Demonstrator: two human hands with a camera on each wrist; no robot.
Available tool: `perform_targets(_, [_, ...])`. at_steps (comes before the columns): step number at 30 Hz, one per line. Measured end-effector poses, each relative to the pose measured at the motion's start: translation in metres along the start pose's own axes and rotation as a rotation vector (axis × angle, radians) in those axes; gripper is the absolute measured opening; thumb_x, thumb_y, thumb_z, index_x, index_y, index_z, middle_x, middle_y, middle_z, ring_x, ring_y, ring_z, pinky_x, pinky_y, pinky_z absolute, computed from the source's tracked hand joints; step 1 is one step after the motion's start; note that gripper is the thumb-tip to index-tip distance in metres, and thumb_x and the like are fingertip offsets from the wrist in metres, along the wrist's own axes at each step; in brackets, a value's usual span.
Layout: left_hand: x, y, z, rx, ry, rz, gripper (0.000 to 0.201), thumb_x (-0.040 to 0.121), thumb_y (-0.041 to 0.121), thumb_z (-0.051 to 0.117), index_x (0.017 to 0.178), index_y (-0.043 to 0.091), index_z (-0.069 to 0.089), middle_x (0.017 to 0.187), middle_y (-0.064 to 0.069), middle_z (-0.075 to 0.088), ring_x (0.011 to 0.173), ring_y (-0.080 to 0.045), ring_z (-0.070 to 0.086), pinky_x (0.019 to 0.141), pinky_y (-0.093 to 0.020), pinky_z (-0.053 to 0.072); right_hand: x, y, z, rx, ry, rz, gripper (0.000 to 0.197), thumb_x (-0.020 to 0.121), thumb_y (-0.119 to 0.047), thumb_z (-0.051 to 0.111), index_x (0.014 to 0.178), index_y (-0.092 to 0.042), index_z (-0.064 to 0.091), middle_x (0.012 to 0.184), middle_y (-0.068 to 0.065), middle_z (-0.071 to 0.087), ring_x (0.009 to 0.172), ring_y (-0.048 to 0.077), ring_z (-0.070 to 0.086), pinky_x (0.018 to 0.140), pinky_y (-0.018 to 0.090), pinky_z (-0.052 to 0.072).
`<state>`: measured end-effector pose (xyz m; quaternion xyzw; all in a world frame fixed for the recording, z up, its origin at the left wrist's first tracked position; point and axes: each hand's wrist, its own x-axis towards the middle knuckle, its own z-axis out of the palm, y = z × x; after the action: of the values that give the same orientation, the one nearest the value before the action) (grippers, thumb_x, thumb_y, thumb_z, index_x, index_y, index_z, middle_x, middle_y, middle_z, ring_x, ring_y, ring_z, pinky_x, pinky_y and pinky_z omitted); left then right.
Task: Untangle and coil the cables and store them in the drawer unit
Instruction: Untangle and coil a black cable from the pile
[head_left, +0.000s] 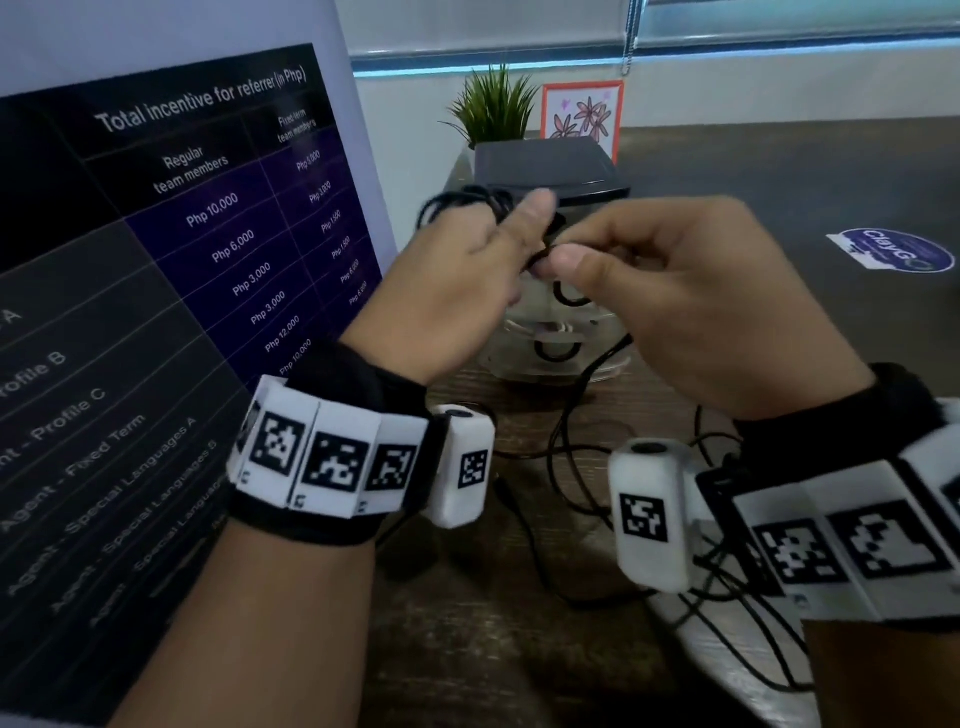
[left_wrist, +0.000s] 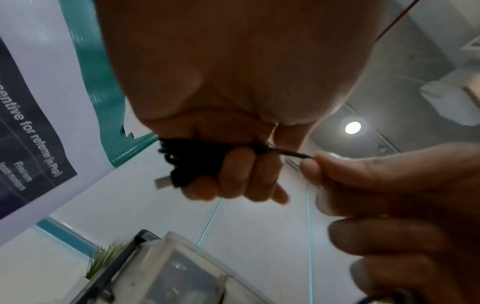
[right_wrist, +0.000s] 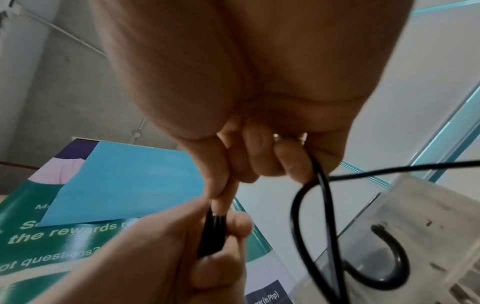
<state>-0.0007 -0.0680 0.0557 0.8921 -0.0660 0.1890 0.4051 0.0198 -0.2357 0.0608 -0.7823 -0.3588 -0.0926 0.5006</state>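
My left hand (head_left: 493, 249) grips a coiled bundle of black cable (head_left: 462, 200) held up in front of the drawer unit (head_left: 550, 171). In the left wrist view its fingers (left_wrist: 233, 174) curl round the coil (left_wrist: 189, 162), and a metal plug (left_wrist: 163, 183) sticks out of it. My right hand (head_left: 566, 262) pinches the free strand of the same cable (left_wrist: 293, 153) right beside the coil. From that hand the cable (right_wrist: 311, 205) hangs in a loop down to the table. The unit is clear plastic with a dark top and black drawer handles (head_left: 563, 299); its drawers look closed.
More black cables (head_left: 566, 467) lie tangled on the brown table below my wrists. A tall printed banner (head_left: 182, 234) stands close on the left. Behind the drawer unit are a small potted plant (head_left: 493, 104) and a framed flower picture (head_left: 582, 111). A round sticker (head_left: 893, 249) lies far right.
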Motion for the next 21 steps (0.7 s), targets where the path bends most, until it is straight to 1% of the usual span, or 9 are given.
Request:
perform_targets(2, [-0.002, 0.004, 0.004, -0.063, -0.079, 0.012, 0.061, 0.1, 0.054, 0.04, 0.059, 0.011, 0.055, 0.049, 0.003, 0.043, 0.043, -0.009, 0.041, 0.049, -0.025, 0.032, 0.0, 0.003, 0.002, 0.04, 0.097, -0.026, 0.015, 0.093, -0.015, 0.066, 0.08, -0.016, 0.074, 0.061, -0.017, 0.065, 0.058, -0.002, 0.056, 0.057, 0.013, 0.041])
perform_targets(3, [-0.003, 0.004, 0.004, -0.126, -0.104, 0.013, 0.061, 0.097, 0.056, 0.044, 0.057, 0.01, 0.05, 0.048, 0.001, 0.039, 0.041, -0.011, 0.036, 0.046, -0.024, 0.028, 0.0, 0.004, 0.004, 0.07, 0.139, -0.029, 0.015, 0.092, -0.015, 0.067, 0.079, -0.02, 0.072, 0.056, -0.019, 0.06, 0.054, -0.004, 0.051, 0.055, 0.009, 0.037])
perform_targets(7, [-0.004, 0.002, 0.0, -0.432, -0.153, -0.046, 0.052, 0.092, 0.05, 0.053, 0.052, 0.019, 0.042, 0.047, 0.002, 0.032, 0.041, -0.015, 0.024, 0.042, -0.022, 0.02, 0.0, 0.004, 0.012, 0.144, 0.16, 0.008, 0.015, 0.092, -0.019, 0.068, 0.079, -0.027, 0.068, 0.051, -0.001, 0.046, 0.047, 0.005, 0.035, 0.045, 0.019, 0.029])
perform_targets(9, [-0.006, 0.002, -0.003, -0.506, -0.167, -0.057, 0.049, 0.093, 0.043, 0.053, 0.05, 0.022, 0.041, 0.046, 0.005, 0.029, 0.042, -0.015, 0.02, 0.043, -0.026, 0.015, 0.0, 0.005, 0.013, 0.137, 0.139, 0.06, 0.016, 0.092, -0.025, 0.068, 0.077, -0.02, 0.065, 0.05, 0.002, 0.047, 0.046, 0.012, 0.038, 0.045, 0.027, 0.032])
perform_targets(11, [-0.006, 0.004, -0.005, -0.548, -0.174, -0.049, 0.051, 0.094, 0.039, 0.053, 0.045, 0.025, 0.041, 0.044, 0.009, 0.029, 0.04, -0.013, 0.019, 0.042, -0.025, 0.014, 0.001, 0.007, 0.013, 0.129, 0.122, 0.101, 0.027, 0.092, -0.033, 0.067, 0.076, -0.011, 0.061, 0.048, -0.003, 0.048, 0.044, 0.012, 0.041, 0.047, 0.03, 0.035])
perform_targets(13, [-0.007, 0.005, -0.007, -0.569, -0.186, -0.046, 0.054, 0.096, 0.036, 0.052, 0.045, 0.026, 0.04, 0.043, 0.01, 0.029, 0.039, -0.011, 0.019, 0.042, -0.023, 0.016, 0.001, 0.007, 0.011, 0.144, 0.077, 0.124, 0.035, 0.094, -0.035, 0.064, 0.072, -0.009, 0.058, 0.047, -0.005, 0.049, 0.043, 0.013, 0.044, 0.048, 0.033, 0.038])
perform_targets(16, [-0.007, 0.006, -0.01, -0.578, -0.195, -0.053, 0.051, 0.096, 0.037, 0.052, 0.049, 0.022, 0.039, 0.045, 0.004, 0.029, 0.04, -0.014, 0.02, 0.043, -0.023, 0.018, 0.0, 0.005, 0.009, 0.165, -0.027, 0.143, 0.045, 0.097, -0.039, 0.057, 0.064, -0.009, 0.054, 0.048, 0.005, 0.051, 0.043, 0.021, 0.052, 0.052, 0.039, 0.047])
perform_targets(18, [-0.008, 0.006, -0.011, -0.582, -0.206, -0.059, 0.05, 0.095, 0.039, 0.052, 0.05, 0.019, 0.041, 0.044, 0.002, 0.029, 0.039, -0.014, 0.019, 0.042, -0.022, 0.019, -0.001, 0.004, 0.008, 0.171, -0.084, 0.166, 0.05, 0.098, -0.043, 0.052, 0.063, -0.008, 0.055, 0.049, 0.009, 0.053, 0.045, 0.025, 0.055, 0.056, 0.037, 0.049])
perform_targets(21, [-0.008, 0.006, -0.011, -0.571, -0.206, -0.066, 0.049, 0.094, 0.039, 0.052, 0.05, 0.017, 0.044, 0.041, 0.004, 0.03, 0.037, -0.013, 0.019, 0.042, -0.02, 0.02, -0.001, 0.007, 0.008, 0.161, -0.17, 0.227, 0.056, 0.098, -0.05, 0.045, 0.069, -0.004, 0.06, 0.051, 0.007, 0.058, 0.05, 0.025, 0.062, 0.057, 0.028, 0.05])
